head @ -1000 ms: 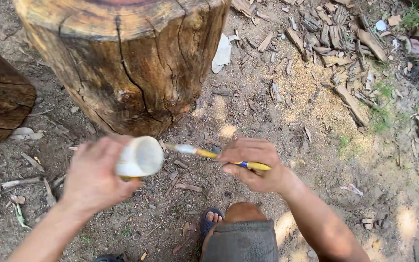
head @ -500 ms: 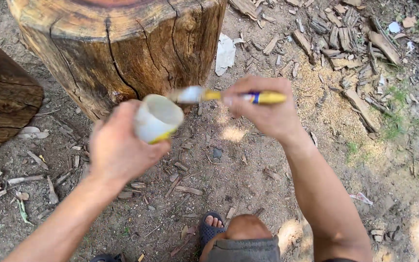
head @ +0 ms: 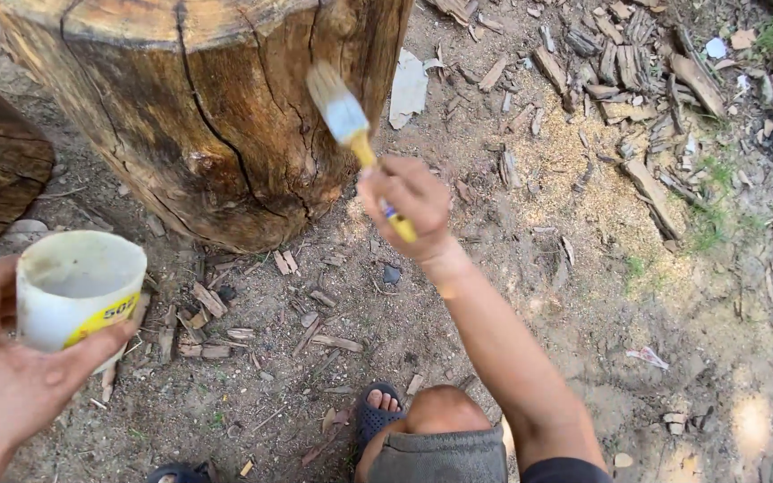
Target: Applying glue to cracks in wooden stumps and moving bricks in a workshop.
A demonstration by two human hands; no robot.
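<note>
In the head view, the right hand (head: 404, 207) is closed around the yellow handle of a paintbrush (head: 351, 134), fingers wrapped round the lower part so that only the handle's end shows below the fist. The brush's long axis runs up and to the left from that hand, the metal ferrule and pale bristles leading, and the bristle tip lies against or just off the cracked side of the big tree stump (head: 199, 107); the view does not settle whether the hairs actually touch the wood. The stump stands up and to the left of the right hand, so the brush points straight at it, and the right arm reaches out from the lower middle of the picture over a bent knee. The left hand (head: 2, 376) sits low at the left edge, well apart from the brush, gripping a white plastic cup (head: 78, 286) with a yellow label, thumb across the front, the open mouth facing up towards the camera; the inside looks pale and what it holds cannot be made out. The cup lies down and to the left of the bristles, nearer the stump's foot than its top. Of the two hands, the right is plainly the nearer to the stump's face. Wood chips (head: 610, 63) litter the bare ground (head: 583, 295) to the right, and a sandalled foot (head: 378, 411) shows below.
</note>
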